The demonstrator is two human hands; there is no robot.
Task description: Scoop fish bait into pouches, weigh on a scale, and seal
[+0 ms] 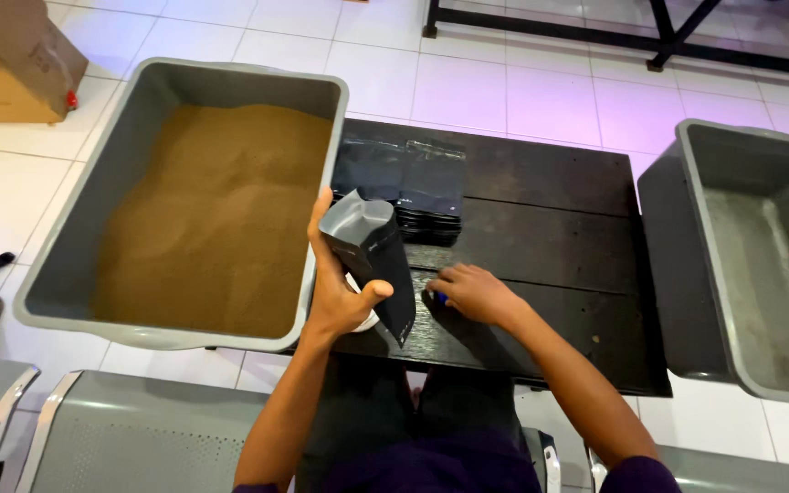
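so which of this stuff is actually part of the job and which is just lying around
In use: left hand holding open dark pouch; right hand on dark table; stack of pouches; grey tub of brown powder.

Lying about: second grey tub; cardboard box; metal seats.

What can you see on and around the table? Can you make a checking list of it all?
Surface: dark wooden table, low, on a white tiled floor.
Job's things: open dark pouch held upright in the left hand; stack of flat dark pouches behind it; grey tub of brown powder at the left.
Clutter: small blue thing under the right hand, mostly hidden.
Grippers: left fingers wrapped round the pouch; right fingers resting on the table.
Cables: nothing seen.
Surroundings: second grey tub at the right, cardboard box, metal seats.
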